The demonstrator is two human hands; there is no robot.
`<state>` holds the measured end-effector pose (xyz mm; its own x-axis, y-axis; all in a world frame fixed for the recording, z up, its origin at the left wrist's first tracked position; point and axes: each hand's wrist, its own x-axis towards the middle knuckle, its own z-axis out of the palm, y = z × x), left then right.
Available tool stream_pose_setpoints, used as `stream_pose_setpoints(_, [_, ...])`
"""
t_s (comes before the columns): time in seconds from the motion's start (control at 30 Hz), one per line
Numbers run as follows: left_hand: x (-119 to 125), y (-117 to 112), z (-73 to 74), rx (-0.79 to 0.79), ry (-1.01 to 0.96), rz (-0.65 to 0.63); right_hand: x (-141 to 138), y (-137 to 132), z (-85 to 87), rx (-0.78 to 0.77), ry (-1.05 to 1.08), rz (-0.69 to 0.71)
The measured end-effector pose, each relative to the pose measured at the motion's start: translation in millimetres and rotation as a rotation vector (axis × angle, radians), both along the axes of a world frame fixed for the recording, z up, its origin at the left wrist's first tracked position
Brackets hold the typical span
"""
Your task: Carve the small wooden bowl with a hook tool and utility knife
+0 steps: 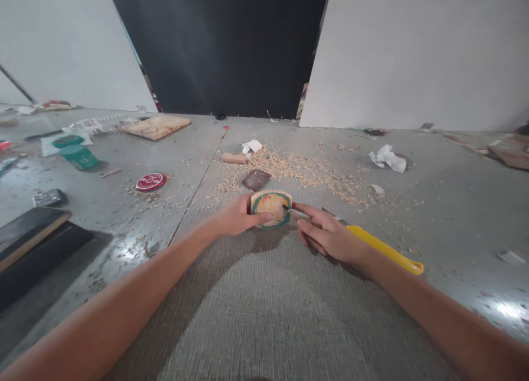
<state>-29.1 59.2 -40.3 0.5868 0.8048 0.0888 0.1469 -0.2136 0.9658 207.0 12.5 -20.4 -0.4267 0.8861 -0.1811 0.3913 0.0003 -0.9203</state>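
Observation:
My left hand grips a small round wooden piece with a green-painted rim, holding it tilted up on the grey surface. My right hand holds a tool with a long yellow handle; the index finger stretches along it and the tool's tip touches the right side of the wooden piece. Both forearms reach in from the bottom of the view.
Wood shavings lie scattered behind the hands, with a dark sanding block, a wooden dowel and crumpled paper. A red round lid, a green cup, a wooden board and dark boards sit left.

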Motion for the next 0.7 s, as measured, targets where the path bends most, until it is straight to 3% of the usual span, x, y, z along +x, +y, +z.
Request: stream_pose_setpoints(0.7, [-0.8, -2.8, 6.5, 0.038, 0.109, 0.028, 5.8, 1.6, -6.1, -0.099, 0.117, 0.014])
